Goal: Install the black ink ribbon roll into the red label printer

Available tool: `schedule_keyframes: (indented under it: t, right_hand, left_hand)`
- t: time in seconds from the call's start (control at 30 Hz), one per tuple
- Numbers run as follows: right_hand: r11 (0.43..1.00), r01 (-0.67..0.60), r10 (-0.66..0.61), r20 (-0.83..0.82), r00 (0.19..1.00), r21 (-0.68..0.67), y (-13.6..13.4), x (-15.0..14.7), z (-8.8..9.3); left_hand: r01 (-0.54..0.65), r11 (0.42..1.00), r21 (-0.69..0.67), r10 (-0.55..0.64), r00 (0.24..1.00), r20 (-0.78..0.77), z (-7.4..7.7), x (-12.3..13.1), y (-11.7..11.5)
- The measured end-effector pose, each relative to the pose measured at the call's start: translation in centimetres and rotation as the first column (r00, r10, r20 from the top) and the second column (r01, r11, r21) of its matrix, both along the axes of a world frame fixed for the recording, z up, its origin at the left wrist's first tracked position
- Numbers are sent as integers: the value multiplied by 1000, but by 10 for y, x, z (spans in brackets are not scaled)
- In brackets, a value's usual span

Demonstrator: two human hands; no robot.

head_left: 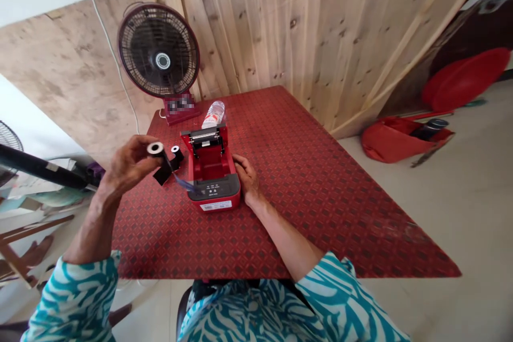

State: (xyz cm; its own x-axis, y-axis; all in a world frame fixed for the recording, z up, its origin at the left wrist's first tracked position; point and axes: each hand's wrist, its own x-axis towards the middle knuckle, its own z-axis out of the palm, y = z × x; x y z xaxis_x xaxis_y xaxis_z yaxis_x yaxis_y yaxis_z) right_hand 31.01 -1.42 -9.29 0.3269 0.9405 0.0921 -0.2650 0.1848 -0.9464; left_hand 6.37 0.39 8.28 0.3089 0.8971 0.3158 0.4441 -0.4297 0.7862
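A small red printer (211,171) with its lid open stands on the red patterned table (304,187). My left hand (128,163) is raised to the left of it, fingers closed round a small roll (155,148) with a white core; a thin bluish strip trails from the roll toward the printer's front. My right hand (245,175) rests against the printer's right side, fingers curled on its casing. A second small roll (175,149) and a black piece (165,170) lie on the table between my left hand and the printer.
A clear plastic bottle (213,113) lies behind the printer. A maroon table fan (159,52) stands at the table's far left corner, its cable running up the wall. Wooden panels are behind. A red bag (395,139) and a red basin (465,80) are on the floor at right.
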Motion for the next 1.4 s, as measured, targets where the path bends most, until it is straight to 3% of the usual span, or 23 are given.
schedule_keyframes:
  t: [0.13,0.27,0.43,0.6,0.73,0.83,1.0,1.17,1.27,1.4]
  right_hand:
    - [1000,4,-4,3,1000,-7,1,1,-2]
    - [999,32,-32,24,999,-4,3,0,-3]
    - [1000,18,-18,20,1000,-2,3,1,-2]
    - [1000,19,-19,49,999,7,3,2,1]
    - [1000,16,-16,29,999,9,3,1,1]
    - [1000,9,-9,20,1000,9,3,1,1]
    - [1000,11,-11,20,1000,12,3,1,0]
    - [1000,11,-11,28,1000,17,4,1,-1]
    - [1000,13,-13,22,1000,14,3,1,-1]
    - [1000,9,-9,19,1000,5,3,0,1]
  left_hand:
    - [-251,963,-99,268,924,272,-16,-47,25]
    - [-373,919,-129,394,878,271,-40,-58,54]
    - [-521,853,1,521,852,-53,-68,-45,87]
    - [-564,822,75,530,712,-461,-91,-39,101]
    - [-568,816,107,530,662,-530,-101,-41,103]
    - [-543,833,102,506,674,-539,-105,-44,106]
    - [-430,901,55,408,797,-446,-101,-46,104]
    - [-278,936,217,341,873,-350,-89,-37,95]
    - [-132,962,240,241,825,-512,-85,-23,97]
    - [-22,988,152,126,680,-722,-84,-3,104]
